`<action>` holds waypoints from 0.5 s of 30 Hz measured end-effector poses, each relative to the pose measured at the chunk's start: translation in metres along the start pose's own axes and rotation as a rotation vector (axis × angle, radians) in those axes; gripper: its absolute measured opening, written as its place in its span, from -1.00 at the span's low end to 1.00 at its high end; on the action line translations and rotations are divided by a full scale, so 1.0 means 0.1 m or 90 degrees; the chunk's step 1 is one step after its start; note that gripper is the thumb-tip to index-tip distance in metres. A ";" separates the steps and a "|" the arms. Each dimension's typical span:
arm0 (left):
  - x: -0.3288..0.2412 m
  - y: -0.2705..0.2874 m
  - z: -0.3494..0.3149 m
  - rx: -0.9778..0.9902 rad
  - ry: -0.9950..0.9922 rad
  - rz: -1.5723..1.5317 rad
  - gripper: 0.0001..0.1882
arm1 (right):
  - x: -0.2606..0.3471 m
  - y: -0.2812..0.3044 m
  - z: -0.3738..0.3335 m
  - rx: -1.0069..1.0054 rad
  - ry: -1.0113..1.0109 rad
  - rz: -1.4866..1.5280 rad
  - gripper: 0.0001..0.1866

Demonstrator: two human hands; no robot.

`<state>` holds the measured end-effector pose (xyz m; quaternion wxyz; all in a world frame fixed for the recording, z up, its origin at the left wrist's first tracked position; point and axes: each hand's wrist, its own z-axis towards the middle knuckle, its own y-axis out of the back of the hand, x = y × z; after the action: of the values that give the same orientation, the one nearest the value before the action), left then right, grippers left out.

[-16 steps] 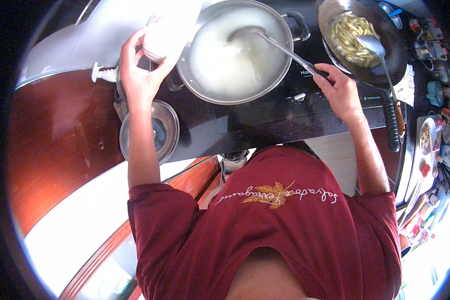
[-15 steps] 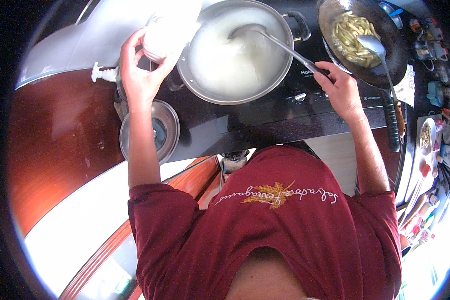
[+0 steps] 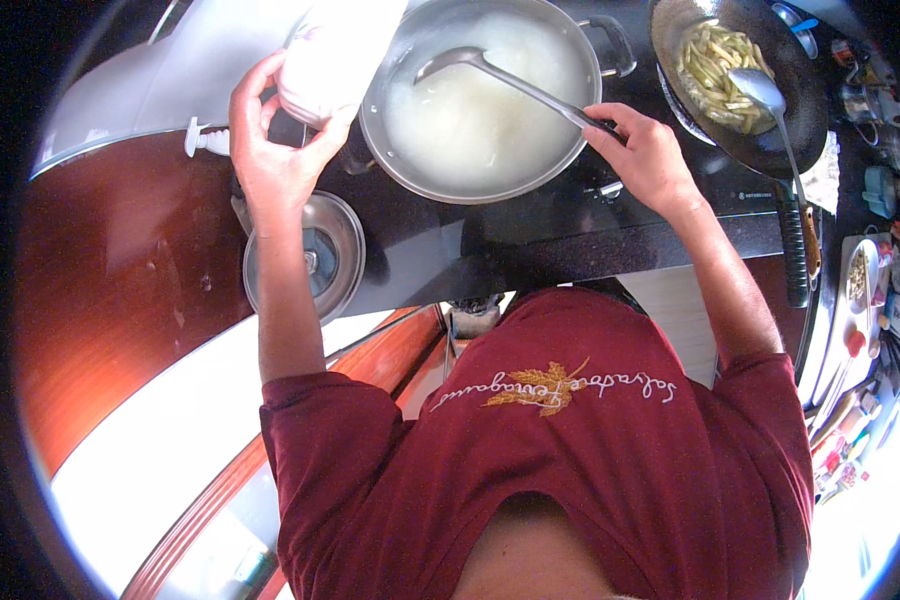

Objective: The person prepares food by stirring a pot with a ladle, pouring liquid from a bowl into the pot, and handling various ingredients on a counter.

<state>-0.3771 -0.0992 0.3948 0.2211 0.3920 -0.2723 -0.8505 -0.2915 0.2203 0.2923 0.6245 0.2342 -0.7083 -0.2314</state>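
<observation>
I've the right hand wrapped round the ladle, shaft slanting up-left into the pot; left hand, curved wide, grips a white bowl.

White lettering marks the red shirt and black cooktop.

Head camera, looking down
Fisheye view from head height: shirt close below, pot farther, toward the top edge.
</observation>
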 end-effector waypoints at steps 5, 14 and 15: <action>-0.05 0.00 0.02 -0.015 0.005 -0.006 -0.30 | -0.01 0.11 -0.13 0.023 0.028 -0.028 -0.70; -0.07 -0.04 0.04 -0.011 -0.016 0.020 -0.30 | -0.08 0.61 -0.50 0.041 0.030 -0.073 -0.73; -0.07 -0.05 0.04 -0.009 -0.015 0.020 -0.30 | -0.06 0.69 -0.53 0.050 0.021 -0.089 -0.72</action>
<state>-0.3768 -0.0901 0.3976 0.2336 0.3760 -0.2753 -0.8534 -0.2408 0.2763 0.3363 0.6089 0.3109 -0.6882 -0.2427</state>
